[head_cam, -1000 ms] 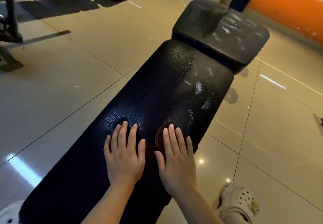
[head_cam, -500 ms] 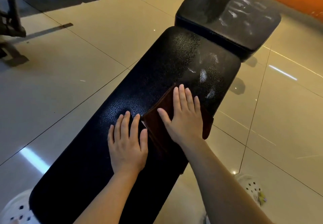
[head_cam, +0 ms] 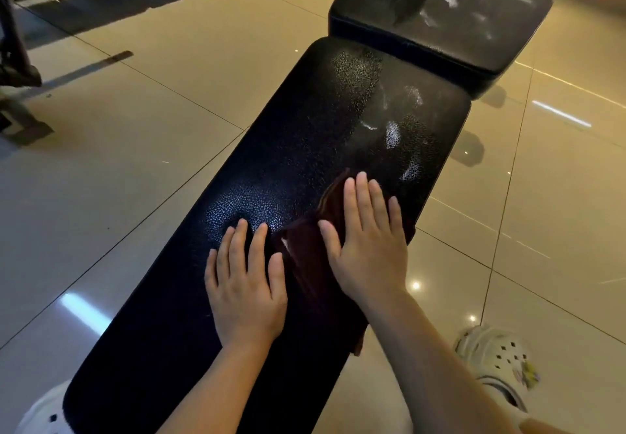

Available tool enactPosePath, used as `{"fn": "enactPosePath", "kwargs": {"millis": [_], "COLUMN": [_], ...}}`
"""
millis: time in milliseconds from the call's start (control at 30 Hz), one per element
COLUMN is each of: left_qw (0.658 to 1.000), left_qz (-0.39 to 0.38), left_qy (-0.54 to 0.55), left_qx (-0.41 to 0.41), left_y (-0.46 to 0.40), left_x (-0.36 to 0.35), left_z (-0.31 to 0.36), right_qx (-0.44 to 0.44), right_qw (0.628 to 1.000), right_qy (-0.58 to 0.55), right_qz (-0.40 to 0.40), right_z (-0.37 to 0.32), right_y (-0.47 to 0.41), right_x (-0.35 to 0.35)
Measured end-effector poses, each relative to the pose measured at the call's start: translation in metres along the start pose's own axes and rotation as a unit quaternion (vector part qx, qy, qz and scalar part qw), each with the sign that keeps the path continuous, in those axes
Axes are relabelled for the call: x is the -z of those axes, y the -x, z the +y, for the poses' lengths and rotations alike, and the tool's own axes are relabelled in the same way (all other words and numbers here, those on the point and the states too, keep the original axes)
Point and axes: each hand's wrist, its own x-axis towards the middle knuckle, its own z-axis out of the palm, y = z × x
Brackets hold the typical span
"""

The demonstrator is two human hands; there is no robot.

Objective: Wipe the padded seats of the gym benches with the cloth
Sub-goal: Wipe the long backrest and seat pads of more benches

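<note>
Head view: long black padded bench [head_cam: 305,149], second pad [head_cam: 440,17] beyond it. Left hand [head_cam: 245,284] flat on bare padding, fingers straight. Right hand [head_cam: 369,247] flat, fingers spread, pressing on dark red cloth [head_cam: 305,254]. Cloth between both hands, under right palm, near bench's right edge. White clog [head_cam: 498,362] on tiled floor [head_cam: 135,129].

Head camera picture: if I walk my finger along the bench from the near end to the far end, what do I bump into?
left hand → right hand pressing the dark red cloth → shiny streaks on the long pad → the gap → small seat pad.
</note>
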Motion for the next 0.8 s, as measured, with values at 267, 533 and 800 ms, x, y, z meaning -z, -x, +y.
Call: {"fn": "enactPosePath", "kwargs": {"millis": [267,533,800], "left_qw": [1.0,0.999,1.0], "left_qz": [0.0,0.028,0.002], "left_qy": [-0.01,-0.007,-0.001], "left_qx": [0.001,-0.017,0.012], "left_y": [0.0,0.001,0.0], "left_x": [-0.001,0.0,0.0], "left_z": [0.002,0.001,0.003], "right_qx": [-0.014,0.033,-0.081], "right_qw": [1.0,0.999,0.996], "right_qy": [-0.009,-0.031,-0.005], "right_qz": [0.016,-0.013,-0.036], "right_z": [-0.008,-0.007,0.023], "right_y": [-0.014,0.069,-0.033], "right_x": [0.003,-0.007,0.014]}}
